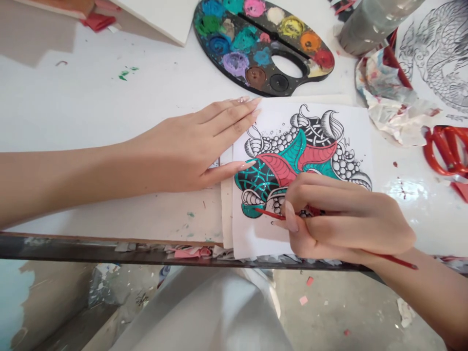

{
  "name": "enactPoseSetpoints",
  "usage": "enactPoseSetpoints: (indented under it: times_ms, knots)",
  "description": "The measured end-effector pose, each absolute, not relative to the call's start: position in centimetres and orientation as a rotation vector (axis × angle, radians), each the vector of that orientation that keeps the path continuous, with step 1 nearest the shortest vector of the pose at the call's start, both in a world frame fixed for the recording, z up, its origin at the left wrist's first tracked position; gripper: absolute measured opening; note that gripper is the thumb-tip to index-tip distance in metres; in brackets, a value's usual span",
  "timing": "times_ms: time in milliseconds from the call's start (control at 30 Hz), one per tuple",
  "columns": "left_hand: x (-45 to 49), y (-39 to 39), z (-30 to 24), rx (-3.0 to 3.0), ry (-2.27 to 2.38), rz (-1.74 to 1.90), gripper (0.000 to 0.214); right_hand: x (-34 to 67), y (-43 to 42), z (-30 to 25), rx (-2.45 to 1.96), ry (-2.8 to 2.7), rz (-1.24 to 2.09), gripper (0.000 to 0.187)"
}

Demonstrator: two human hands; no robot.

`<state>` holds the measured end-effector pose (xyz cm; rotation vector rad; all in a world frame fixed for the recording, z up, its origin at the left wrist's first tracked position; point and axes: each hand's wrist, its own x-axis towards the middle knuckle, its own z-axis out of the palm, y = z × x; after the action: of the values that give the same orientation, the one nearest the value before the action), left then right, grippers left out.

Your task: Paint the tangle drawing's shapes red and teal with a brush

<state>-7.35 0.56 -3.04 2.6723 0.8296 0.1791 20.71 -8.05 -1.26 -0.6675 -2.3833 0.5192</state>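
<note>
A sheet of paper (263, 239) with a black line drawing of leaves, shells and bubbles lies near the table's front edge. Some of its shapes are painted teal and red. My right hand (347, 219) pinches a thin red paintbrush (271, 213), whose tip touches a small teal shape at the drawing's lower left. The brush's handle end sticks out below the wrist. My left hand (204, 141) is flat, fingers stretched out, its fingertips and thumb resting on the left side of the sheet. Parts of the drawing are hidden under my right hand.
A black paint palette (252, 90) with several colours lies behind the sheet. To the right are a water container (376, 24), a crumpled stained paper (387, 102), red-handled scissors (444, 151) and a dragon drawing (446, 58). White board (161, 19) sits at the back left. Paper scraps line the table edge (91, 251).
</note>
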Motion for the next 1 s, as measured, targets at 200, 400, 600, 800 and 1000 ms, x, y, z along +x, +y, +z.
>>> enactPoseSetpoints:
  times_ms: [200,400,600,800,1000]
  knots:
    - [-7.22,0.38,-2.78,2.699,0.837,0.141,0.089,20.92,-8.33,-1.29,-0.611,-2.432,0.468,0.049]
    - [-7.17,0.31,-2.7,2.7,0.839,0.143,0.086,20.73,-8.26,-0.98,-0.652,-2.385,0.497,0.049]
    - [-7.21,0.36,-2.74,2.688,0.839,0.144,0.088,20.46,-8.21,-1.1,-0.663,-2.373,0.487,0.048]
    - [-7.33,0.38,-2.81,2.697,0.846,0.133,0.086,20.33,-8.15,-1.48,-0.632,-2.358,0.5,0.051]
    - [-7.27,0.46,-2.92,2.681,0.85,0.159,0.085,20.52,-8.22,-1.22,-0.637,-2.382,0.539,0.051]
